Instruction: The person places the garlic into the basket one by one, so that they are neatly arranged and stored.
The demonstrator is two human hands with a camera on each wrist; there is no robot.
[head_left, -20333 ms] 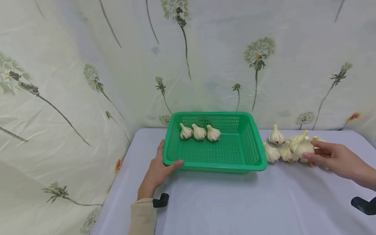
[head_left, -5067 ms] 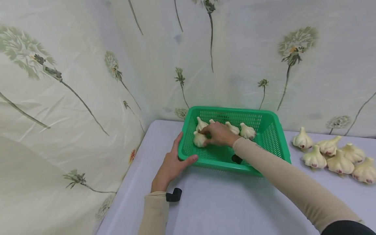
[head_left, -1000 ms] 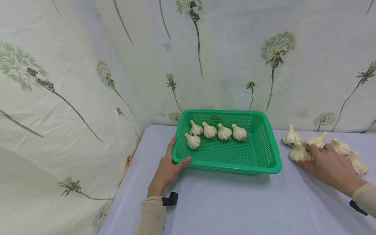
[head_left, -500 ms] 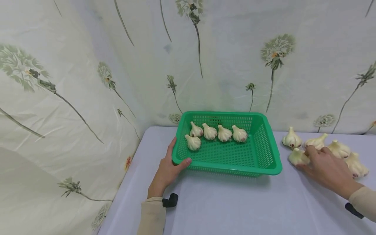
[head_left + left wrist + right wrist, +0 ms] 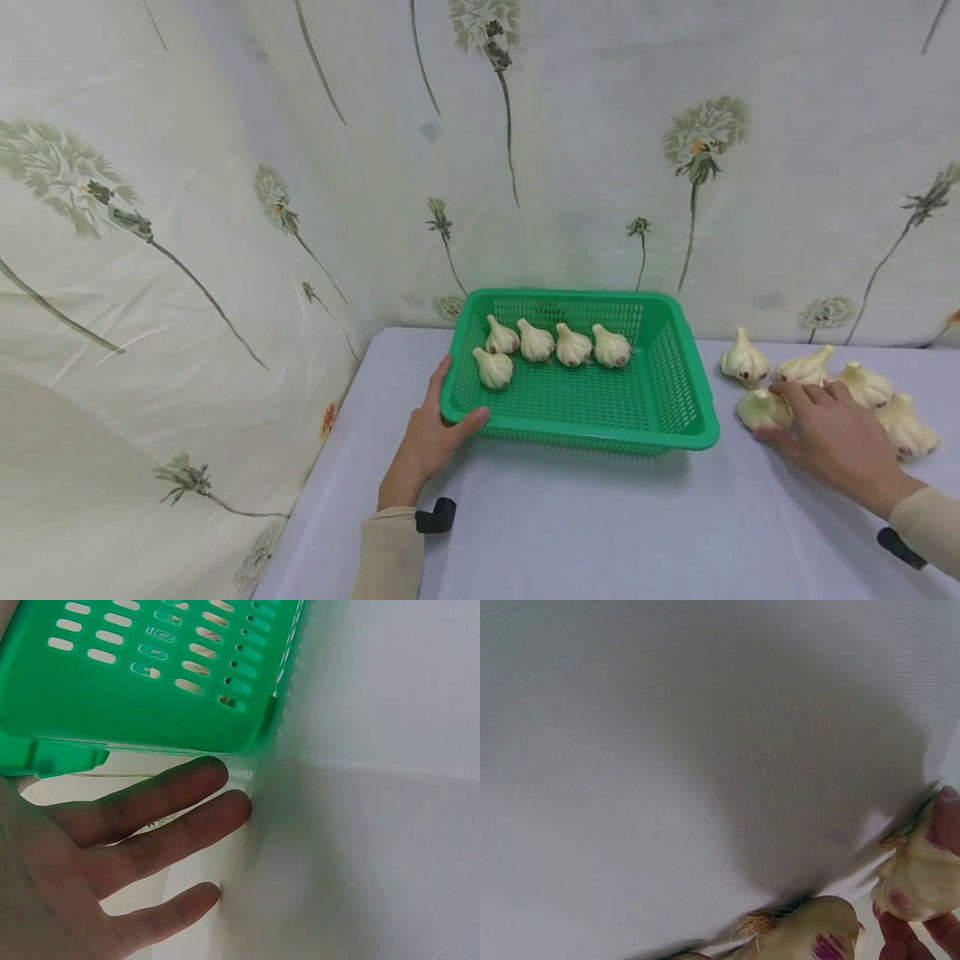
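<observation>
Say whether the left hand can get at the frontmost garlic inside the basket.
Probably yes: the garlic is uncovered on top, but the left hand holds the basket, whose wall stands between them.

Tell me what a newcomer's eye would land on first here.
Probably the bright green basket near the middle of the head view, with five garlic bulbs inside: four in a row along the back, one in front of the leftmost. Next, perhaps, the left hand touching the basket's near left corner, and the right hand pinching a loose bulb among those lying to the basket's right.
</observation>
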